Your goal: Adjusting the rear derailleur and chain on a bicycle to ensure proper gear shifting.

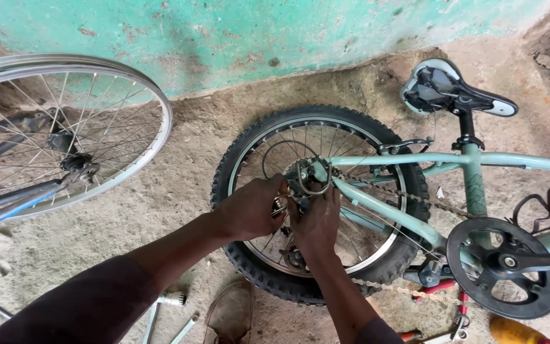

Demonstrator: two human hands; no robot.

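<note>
a rough bicycle repair spot: upturned bike [472, 185], loose wheel [65, 134], wrenches [183, 329] on dirt floor [179, 172].

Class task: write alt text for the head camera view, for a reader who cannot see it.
Two bare hands, left hand and right hand, work at the hub of the rear wheel of a pale green bicycle lying upside down on a dirt floor. A bare spoked rim stands at left before a green wall.

A peeling turquoise wall [275, 32] spans twelve o'clock; rough, dusty concrete floor [179, 172] spreads below it, lit by soft daylight.
</note>
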